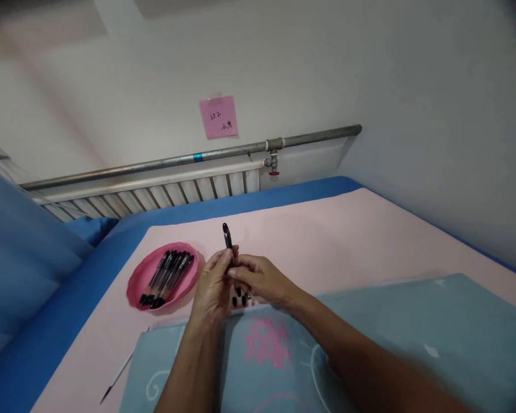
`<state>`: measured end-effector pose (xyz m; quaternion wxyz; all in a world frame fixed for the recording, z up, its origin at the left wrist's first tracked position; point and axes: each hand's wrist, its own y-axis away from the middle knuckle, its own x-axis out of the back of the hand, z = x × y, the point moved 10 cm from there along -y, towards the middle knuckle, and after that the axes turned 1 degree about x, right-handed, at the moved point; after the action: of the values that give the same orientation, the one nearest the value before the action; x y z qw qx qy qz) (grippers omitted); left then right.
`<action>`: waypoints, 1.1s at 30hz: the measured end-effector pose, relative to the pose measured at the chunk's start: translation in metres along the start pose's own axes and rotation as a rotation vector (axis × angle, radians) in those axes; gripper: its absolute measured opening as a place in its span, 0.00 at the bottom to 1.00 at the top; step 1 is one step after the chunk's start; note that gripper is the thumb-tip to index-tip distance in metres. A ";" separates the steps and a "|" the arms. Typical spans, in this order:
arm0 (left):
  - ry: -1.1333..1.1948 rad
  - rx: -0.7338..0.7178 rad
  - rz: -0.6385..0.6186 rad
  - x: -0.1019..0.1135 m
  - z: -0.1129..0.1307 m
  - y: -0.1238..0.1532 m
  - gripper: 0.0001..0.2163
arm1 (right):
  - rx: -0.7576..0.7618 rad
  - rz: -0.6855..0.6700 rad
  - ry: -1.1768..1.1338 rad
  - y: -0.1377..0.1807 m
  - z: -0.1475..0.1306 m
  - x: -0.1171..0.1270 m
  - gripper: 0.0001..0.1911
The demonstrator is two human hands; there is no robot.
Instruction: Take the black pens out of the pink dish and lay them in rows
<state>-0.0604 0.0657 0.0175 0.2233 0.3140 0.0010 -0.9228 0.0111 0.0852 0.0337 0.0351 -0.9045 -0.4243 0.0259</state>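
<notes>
Back wall (370, 69)
Pink note (218, 117) is hanging above a grey pipe (163, 163) — white radiator (155, 196) sitting beneath it.

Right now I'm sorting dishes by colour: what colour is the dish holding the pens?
The dish is pink; the head view shows it best.

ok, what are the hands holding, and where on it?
A black pen, pinched between left hand and right hand around its lower part; the upper end sticks up free above them.

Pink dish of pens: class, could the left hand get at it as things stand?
Probably yes: the pink dish lies beside the left hand, nothing between them, though that hand and the right hand both grip a black pen.
</notes>
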 end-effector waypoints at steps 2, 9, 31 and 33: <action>0.022 0.035 -0.016 -0.001 -0.004 0.000 0.13 | -0.015 -0.033 0.007 0.002 0.001 -0.003 0.07; 0.036 -0.104 0.087 0.029 0.032 -0.009 0.10 | -0.127 -0.165 0.212 0.011 0.008 -0.011 0.09; -0.096 -0.018 -0.084 0.020 0.024 -0.006 0.11 | -0.202 -0.133 -0.022 0.009 0.015 -0.008 0.10; -0.078 -0.025 -0.071 0.021 0.025 -0.006 0.11 | -0.167 -0.076 -0.023 0.008 0.012 -0.003 0.10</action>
<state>-0.0925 0.0591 0.0248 0.1943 0.2748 0.0149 -0.9416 0.0142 0.0788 0.0210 -0.0442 -0.8871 -0.4594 -0.0004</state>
